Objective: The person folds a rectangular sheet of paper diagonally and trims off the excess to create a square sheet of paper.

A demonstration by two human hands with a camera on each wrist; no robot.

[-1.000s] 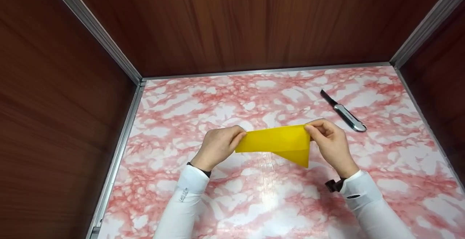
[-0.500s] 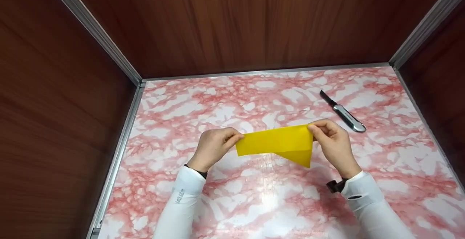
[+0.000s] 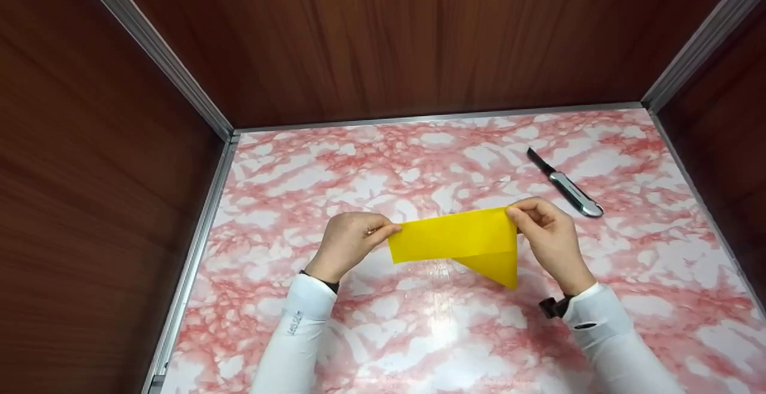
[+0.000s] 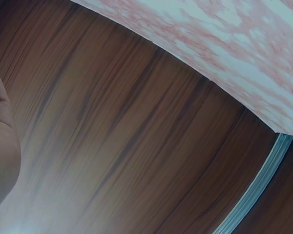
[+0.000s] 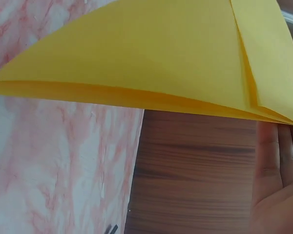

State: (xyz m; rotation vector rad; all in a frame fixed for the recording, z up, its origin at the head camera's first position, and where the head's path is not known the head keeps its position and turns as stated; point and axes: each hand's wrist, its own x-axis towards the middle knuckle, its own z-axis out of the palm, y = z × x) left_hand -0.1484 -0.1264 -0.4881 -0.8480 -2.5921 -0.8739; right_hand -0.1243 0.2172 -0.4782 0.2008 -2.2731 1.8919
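Observation:
A folded sheet of yellow paper [image 3: 449, 237] is held up between both hands over the table. A long band runs across it, and a triangular flap hangs below its right half. My left hand [image 3: 350, 242] pinches the upper left corner between thumb and fingers. At the upper right corner, my right hand [image 3: 547, 241] pinches the paper with thumb and forefinger. In the right wrist view the folded layers of the paper [image 5: 161, 53] gape along one edge, and the fingers of the right hand [image 5: 278, 180] lie behind it. Only part of the left hand [image 4: 2, 151] shows in the left wrist view.
A utility knife [image 3: 565, 184] with its dark blade out lies on the table beyond the right hand. The red-and-white marbled table [image 3: 287, 172] is bounded by dark wood-grain panels [image 3: 383, 41] with metal edging.
My left hand has shifted slightly left and down, its grip moving to the paper's upper corner. The paper has tilted to show more of its face, and the flap hangs lower.

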